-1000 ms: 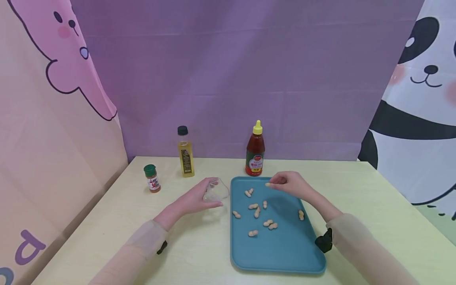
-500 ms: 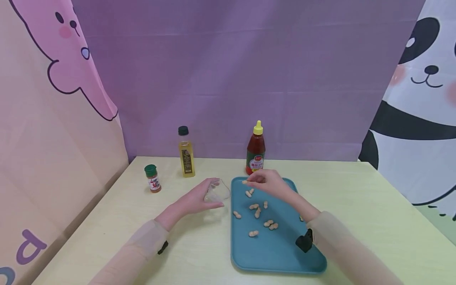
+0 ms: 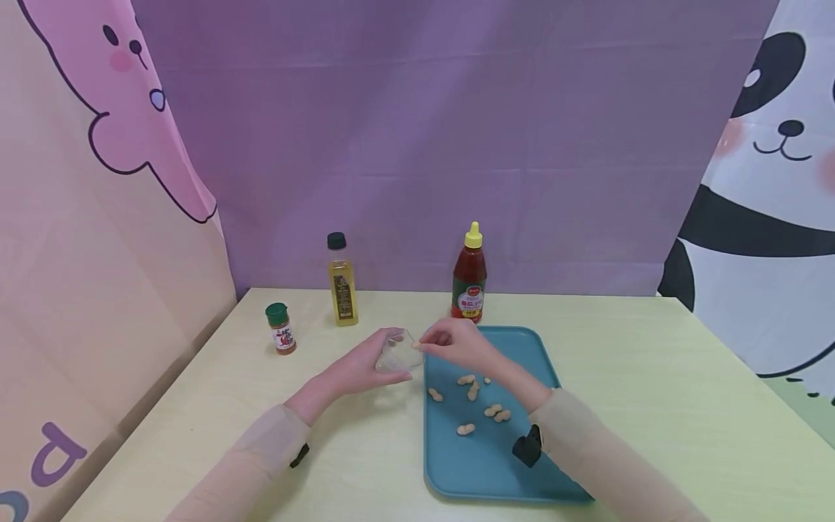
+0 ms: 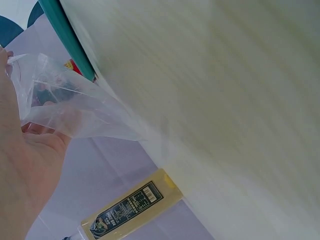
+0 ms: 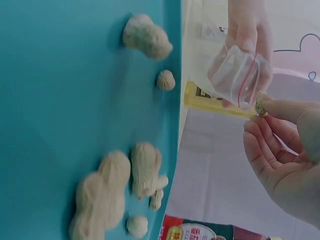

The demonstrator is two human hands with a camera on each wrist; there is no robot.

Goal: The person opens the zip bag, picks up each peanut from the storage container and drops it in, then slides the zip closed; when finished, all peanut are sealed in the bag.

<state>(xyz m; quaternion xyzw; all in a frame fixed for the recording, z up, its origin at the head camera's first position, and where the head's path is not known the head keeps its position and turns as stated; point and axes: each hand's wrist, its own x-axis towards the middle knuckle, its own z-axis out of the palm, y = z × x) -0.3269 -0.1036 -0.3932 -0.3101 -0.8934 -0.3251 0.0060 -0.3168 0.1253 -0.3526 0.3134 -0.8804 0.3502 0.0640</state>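
My left hand [image 3: 355,364] holds a clear plastic zip bag [image 3: 396,355] above the table, left of the tray. The bag's mouth is spread and faces right; a red line runs along it in the right wrist view. Between the thumb and fingertips of my right hand [image 3: 462,344] is an unshelled peanut [image 5: 260,104], right at the bag's mouth. Several more peanuts [image 3: 465,429] lie scattered on the blue tray [image 3: 483,471], beneath and in front of the right forearm. In the left wrist view the bag [image 4: 75,107] hangs with its bottom end toward the table.
A ketchup bottle with a yellow cap [image 3: 469,284] stands behind the tray. Farther left are an oil bottle with a black cap [image 3: 343,290] and a small green-capped spice jar [image 3: 281,330]. A purple cloth [image 3: 417,145] hangs behind the table.
My right hand has moved left across the back of the tray with the pinched peanut, up to the bag's mouth. The left hand and bag have stayed nearly still.
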